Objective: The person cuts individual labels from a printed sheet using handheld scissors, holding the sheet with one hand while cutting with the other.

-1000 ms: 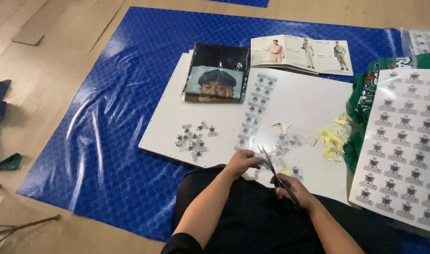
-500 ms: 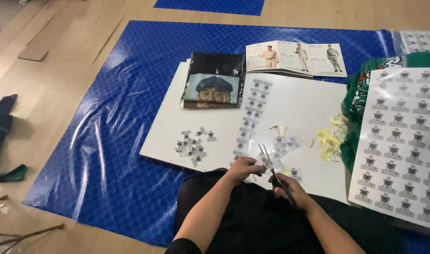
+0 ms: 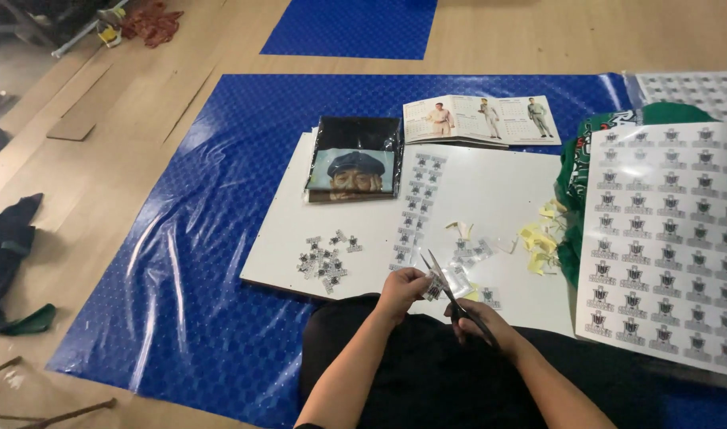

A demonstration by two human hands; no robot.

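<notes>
On the near edge of the white board (image 3: 490,199), the right hand (image 3: 478,318) is working the scissors (image 3: 447,290), blades open a little. The left hand (image 3: 401,287) is pinching a small sticker strip (image 3: 436,284) between the blades. Snipping slowly beside each picture is working best. One big sticker sheet (image 3: 665,238) is lying right, one booklet (image 3: 478,119) far, one pile of cut stickers (image 3: 323,258) left.

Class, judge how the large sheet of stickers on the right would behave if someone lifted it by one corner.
The sticker sheet is wide, thin and glossy, so it would likely flop and bend. It probably weighs little for its size. It partly overlies green cloth, so a push might slide it easily.
</notes>
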